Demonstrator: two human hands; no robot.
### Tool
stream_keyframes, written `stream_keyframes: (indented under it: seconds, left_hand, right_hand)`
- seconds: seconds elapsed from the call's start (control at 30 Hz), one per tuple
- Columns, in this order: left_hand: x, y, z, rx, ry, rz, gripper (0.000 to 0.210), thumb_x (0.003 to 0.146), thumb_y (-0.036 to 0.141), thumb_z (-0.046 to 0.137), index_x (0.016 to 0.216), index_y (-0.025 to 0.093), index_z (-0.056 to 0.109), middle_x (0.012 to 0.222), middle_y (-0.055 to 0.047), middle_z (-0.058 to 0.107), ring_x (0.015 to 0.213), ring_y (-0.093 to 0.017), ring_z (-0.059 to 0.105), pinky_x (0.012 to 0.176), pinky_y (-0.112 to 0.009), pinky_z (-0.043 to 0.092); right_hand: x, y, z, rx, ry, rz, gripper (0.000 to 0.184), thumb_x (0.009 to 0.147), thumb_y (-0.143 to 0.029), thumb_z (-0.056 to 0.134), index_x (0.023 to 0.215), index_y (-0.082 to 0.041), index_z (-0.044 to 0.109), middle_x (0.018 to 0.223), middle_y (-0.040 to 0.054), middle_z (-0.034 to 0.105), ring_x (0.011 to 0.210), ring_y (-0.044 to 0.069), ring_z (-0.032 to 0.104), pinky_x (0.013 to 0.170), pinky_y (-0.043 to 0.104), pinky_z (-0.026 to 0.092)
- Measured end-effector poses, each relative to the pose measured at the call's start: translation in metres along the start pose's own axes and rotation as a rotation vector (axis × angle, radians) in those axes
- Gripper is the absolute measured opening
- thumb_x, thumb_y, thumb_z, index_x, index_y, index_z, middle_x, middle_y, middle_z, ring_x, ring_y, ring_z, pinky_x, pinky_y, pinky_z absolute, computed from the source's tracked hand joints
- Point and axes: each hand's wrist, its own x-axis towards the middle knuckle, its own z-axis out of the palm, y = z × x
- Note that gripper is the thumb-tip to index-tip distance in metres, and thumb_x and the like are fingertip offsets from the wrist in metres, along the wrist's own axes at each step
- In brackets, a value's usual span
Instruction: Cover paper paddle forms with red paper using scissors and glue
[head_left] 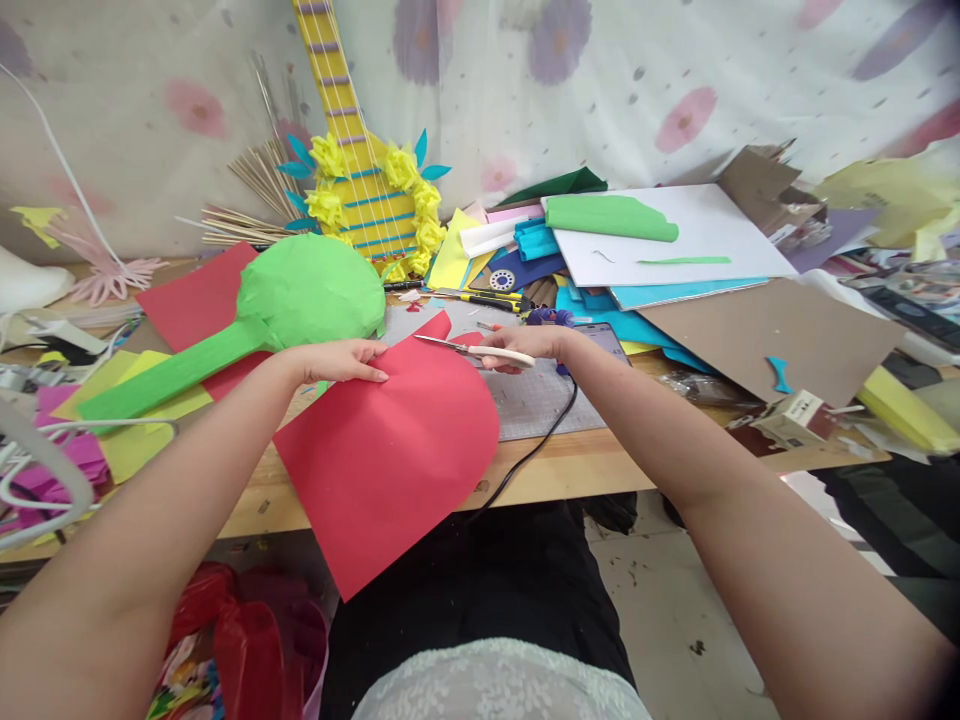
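My left hand [346,362] pinches the upper left part of a large sheet of red paper [405,450], thumb on top. The sheet's right side is rounded, and its lower left corner hangs over the table's front edge. In my right hand [517,347] are scissors [506,355] with pale handles, their blades pointing left across the red paper's upper edge. A narrow red flap stands up beside the blades. Just beyond my left hand lies a green paper-covered round shape [311,290] with a long handle, partly on another red sheet [199,300].
A yellow paper guitar [375,205] with yellow flowers leans on the curtain. A white board [675,230] and brown cardboard [772,330] lie at right. A black cable [536,445] crosses the grey cutting mat [517,415]. Below the table sits a red bag [247,640] of scraps.
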Motion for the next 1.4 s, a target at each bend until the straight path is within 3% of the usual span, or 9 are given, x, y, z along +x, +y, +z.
stream_keyframes:
  seconds: [0.1,0.23,0.47,0.67,0.77,0.97,1.1,1.27,1.4]
  left_hand:
    - [0.0,0.0,-0.002,-0.004,0.035,-0.003,0.035,0.046,0.021,0.083,0.078,0.019,0.068,0.075,-0.001,0.07,0.072,-0.022,0.067,0.061,-0.031,0.055]
    - [0.001,-0.001,-0.004,0.107,-0.052,0.038,0.039,0.05,0.027,0.082,0.085,0.019,0.068,0.086,-0.002,0.071,0.076,-0.021,0.066,0.064,-0.029,0.054]
    - [0.005,-0.001,-0.006,0.215,-0.059,0.04,0.043,0.052,0.033,0.08,0.091,0.021,0.067,0.093,-0.001,0.07,0.087,-0.023,0.066,0.071,-0.032,0.054]
    - [0.007,-0.001,-0.008,0.241,-0.116,0.039,0.049,0.055,0.036,0.079,0.1,0.022,0.065,0.103,-0.001,0.069,0.092,-0.023,0.065,0.078,-0.034,0.054]
    - [0.007,0.0,-0.008,0.246,-0.093,0.045,0.045,0.054,0.035,0.078,0.095,0.022,0.067,0.099,0.0,0.07,0.089,-0.022,0.065,0.074,-0.033,0.054]
    - [0.008,-0.002,-0.008,0.174,-0.048,0.086,0.041,0.048,0.026,0.081,0.087,0.021,0.071,0.088,-0.003,0.072,0.076,-0.023,0.067,0.057,-0.028,0.053]
    - [0.01,-0.004,-0.01,0.181,-0.065,0.108,0.039,0.049,0.025,0.08,0.087,0.022,0.071,0.086,-0.001,0.072,0.075,-0.022,0.066,0.054,-0.025,0.052]
    - [0.007,-0.002,-0.008,0.195,-0.05,0.086,0.038,0.052,0.026,0.08,0.088,0.02,0.071,0.089,-0.004,0.072,0.079,-0.023,0.067,0.058,-0.028,0.053]
    - [0.001,0.001,-0.007,0.112,0.009,0.079,0.037,0.052,0.026,0.082,0.086,0.019,0.07,0.083,-0.003,0.071,0.08,-0.025,0.067,0.064,-0.033,0.055]
  right_hand:
    - [-0.001,0.0,-0.001,-0.012,0.002,-0.01,0.05,0.075,-0.065,0.061,0.074,-0.016,0.05,0.055,-0.0056,0.046,0.051,0.007,0.042,0.054,0.025,0.034]
    - [0.002,-0.001,-0.001,0.006,0.006,-0.07,0.049,0.076,-0.062,0.062,0.087,-0.015,0.057,0.058,-0.0046,0.048,0.055,0.008,0.043,0.06,0.026,0.036]
    - [0.013,-0.005,0.001,0.009,-0.059,-0.103,0.055,0.078,-0.066,0.057,0.095,-0.014,0.057,0.062,-0.0039,0.045,0.056,0.009,0.042,0.055,0.024,0.036]
    - [0.015,-0.002,-0.003,0.008,-0.074,-0.123,0.07,0.084,-0.064,0.051,0.131,-0.012,0.046,0.063,-0.004,0.046,0.055,0.008,0.041,0.051,0.021,0.033]
    - [0.016,-0.001,-0.005,0.02,-0.086,-0.12,0.076,0.083,-0.064,0.052,0.137,-0.012,0.041,0.063,-0.0049,0.044,0.054,0.008,0.04,0.05,0.021,0.033]
    - [0.015,-0.002,-0.004,0.069,-0.084,-0.094,0.067,0.081,-0.06,0.059,0.128,-0.013,0.049,0.061,-0.0056,0.043,0.052,0.006,0.041,0.05,0.019,0.034]
    - [0.016,-0.002,-0.003,0.105,-0.062,-0.068,0.067,0.079,-0.058,0.063,0.127,-0.014,0.05,0.059,-0.0071,0.041,0.049,0.006,0.04,0.048,0.019,0.032]
    - [0.017,0.0,-0.005,0.124,-0.019,-0.026,0.057,0.071,-0.063,0.067,0.097,-0.013,0.06,0.057,-0.0062,0.045,0.046,0.005,0.041,0.044,0.02,0.031]
    - [0.019,0.003,0.0,0.179,0.088,-0.03,0.053,0.069,-0.065,0.067,0.076,-0.014,0.055,0.053,-0.0054,0.045,0.044,0.005,0.039,0.042,0.02,0.029]
